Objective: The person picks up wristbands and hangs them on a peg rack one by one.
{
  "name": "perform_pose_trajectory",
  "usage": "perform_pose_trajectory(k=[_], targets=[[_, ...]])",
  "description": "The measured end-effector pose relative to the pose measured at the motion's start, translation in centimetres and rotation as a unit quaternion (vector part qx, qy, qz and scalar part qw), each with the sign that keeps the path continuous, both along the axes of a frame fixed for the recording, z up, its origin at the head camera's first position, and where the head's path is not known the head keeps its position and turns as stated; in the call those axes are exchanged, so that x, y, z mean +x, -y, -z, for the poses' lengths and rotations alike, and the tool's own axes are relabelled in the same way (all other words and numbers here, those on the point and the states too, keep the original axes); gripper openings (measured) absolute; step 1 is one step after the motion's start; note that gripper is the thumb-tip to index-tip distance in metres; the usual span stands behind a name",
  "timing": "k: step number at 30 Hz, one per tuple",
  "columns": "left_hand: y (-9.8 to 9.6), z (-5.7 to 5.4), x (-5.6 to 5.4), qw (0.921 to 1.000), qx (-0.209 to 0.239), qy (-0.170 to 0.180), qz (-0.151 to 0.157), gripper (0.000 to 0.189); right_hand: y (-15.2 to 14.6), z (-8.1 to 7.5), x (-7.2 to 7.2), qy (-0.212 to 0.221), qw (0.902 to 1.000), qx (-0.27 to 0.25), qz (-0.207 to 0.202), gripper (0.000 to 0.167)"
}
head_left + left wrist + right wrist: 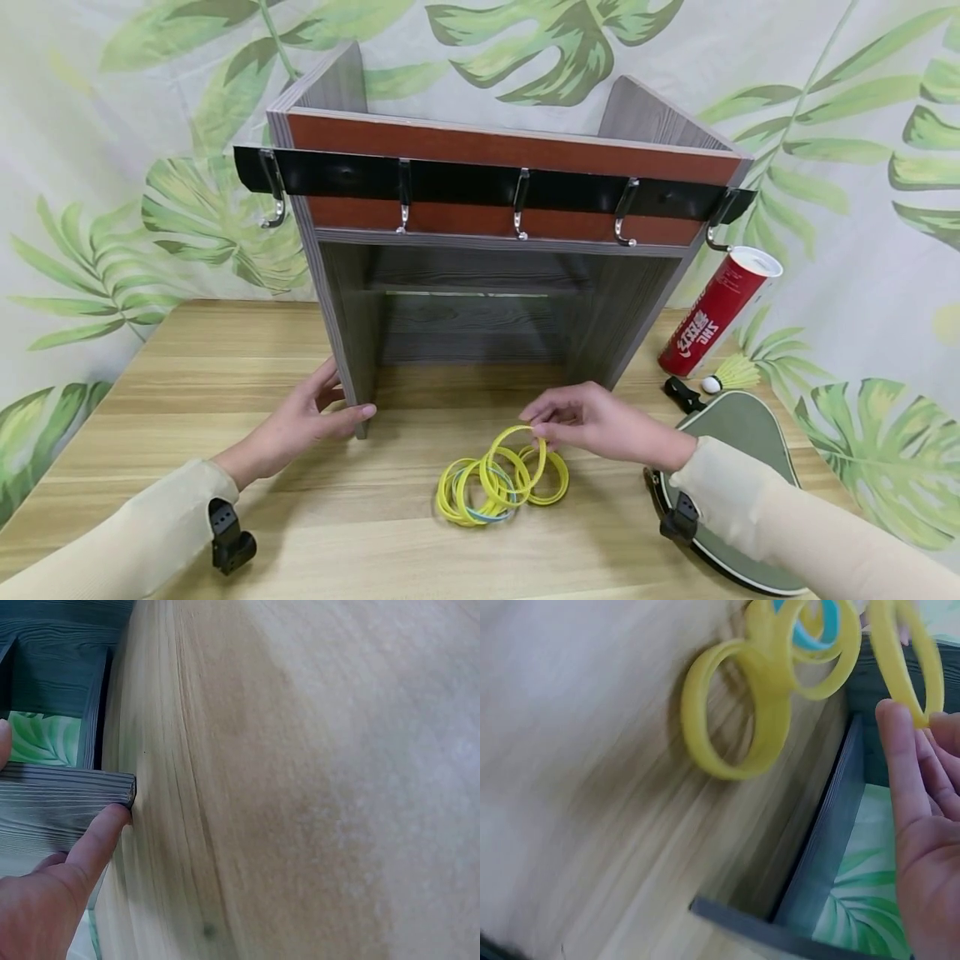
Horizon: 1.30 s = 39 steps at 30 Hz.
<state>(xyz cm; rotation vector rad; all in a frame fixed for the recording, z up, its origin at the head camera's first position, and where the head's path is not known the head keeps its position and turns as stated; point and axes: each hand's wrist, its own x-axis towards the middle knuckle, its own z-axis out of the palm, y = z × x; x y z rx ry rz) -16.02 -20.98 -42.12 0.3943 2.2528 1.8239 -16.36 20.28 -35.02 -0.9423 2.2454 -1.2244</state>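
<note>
A grey wood-grain shelf unit [630, 321] stands on the table, with a black rail of silver hooks [465, 180] across its red-brown front board. My left hand [318, 412] grips the front edge of its left side panel [67, 787], thumb on one face and fingers on the other. Between thumb and fingertips, my right hand [600, 423] pinches a thin yellow ring [891, 660], raised above the others. Below it, several yellow rings [457, 500] lie in an overlapping heap on the table, with a light-blue ring [830, 630] among them.
On the right stand a red shuttlecock tube [708, 317] and a yellow shuttlecock [735, 374]. A green racket-shaped case [742, 433] lies partly beneath the right forearm. Leaf-patterned cloth [150, 125] hangs behind the wooden table [225, 350].
</note>
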Motion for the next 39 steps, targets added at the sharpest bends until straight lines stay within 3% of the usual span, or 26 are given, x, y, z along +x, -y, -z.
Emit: perform_pose_trajectory(k=[4, 8, 11, 18, 25, 31, 39], targets=[[0.1, 0.0, 0.0, 1.0000, 0.002, 0.000, 0.000, 0.089, 1.3, -0.1, 0.0, 0.080, 0.9957, -0.045, 0.015, 0.029], [0.1, -0.1, 0.0, 1.0000, 0.006, 0.004, 0.001, 0.089, 2.9, -0.2, 0.0, 0.155, 0.9832, -0.088, 0.041, 0.031], [0.1, -0.1, 0.0, 0.9999, 0.011, 0.007, 0.002, 0.090, 4.2, -0.6, 0.2, 0.186, 0.9736, -0.120, 0.056, 0.032], [0.0, 0.0, -0.1, 0.9998, 0.017, -0.003, 0.004, 0.087, 8.0, -2.2, 0.7, 0.192, 0.9638, -0.178, 0.052, 0.033], [0.2, -0.1, 0.1, 0.9999, -0.002, -0.011, 0.002, 0.086, 12.3, -4.9, 1.1, 0.175, 0.9584, -0.220, 0.049, 0.028], [0.2, 0.0, 0.0, 0.9999, 0.003, -0.013, 0.006, 0.072, 15.0, -7.2, 1.7, 0.197, 0.9324, -0.301, 0.034, 0.023], [0.2, 0.1, -0.1, 0.9999, 0.000, -0.010, 0.006, 0.082, 18.4, -10.1, 2.6, 0.182, 0.9055, -0.383, 0.024, 0.026]])
